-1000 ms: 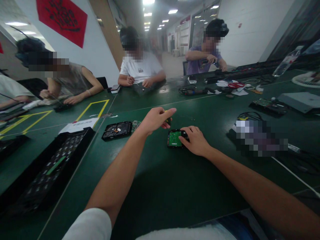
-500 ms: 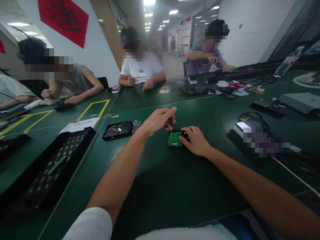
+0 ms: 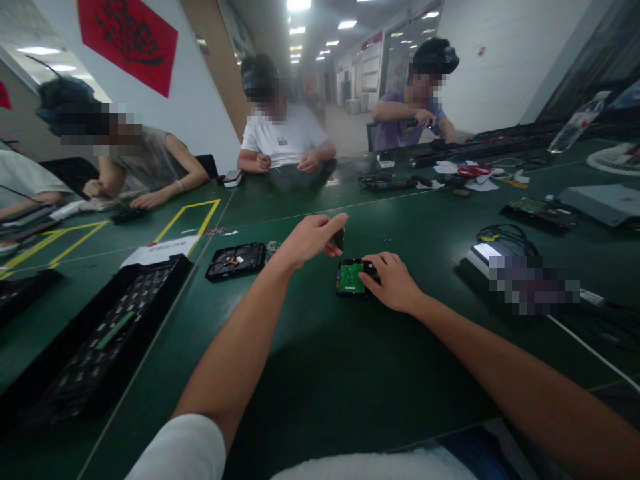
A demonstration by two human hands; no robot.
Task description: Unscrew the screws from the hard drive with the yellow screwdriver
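A hard drive (image 3: 351,278) lies flat on the green table with its green circuit board facing up. My right hand (image 3: 396,283) grips it from the right, thumb over the board and fingers at the far edge, covering that side. Just above and left of the drive, my left hand (image 3: 316,239) is closed around a dark tool with a yellow edge (image 3: 341,239). Most of that tool is hidden by the hand, so its kind and tip cannot be made out. To the left sits another hard drive (image 3: 236,261), beside a loose circuit board (image 3: 273,249) partly behind my wrist.
A long black tray (image 3: 107,333) stands at left, with a paper sheet (image 3: 159,249) behind it. At right are a pale device with cables (image 3: 483,257) and another drive (image 3: 537,213). Several people sit across the table (image 3: 320,400); a water bottle (image 3: 577,123) stands far right.
My left hand has shifted slightly left, showing more of the dark tool. My right hand and the drive stay put. The person opposite in white has raised a hand off the table.
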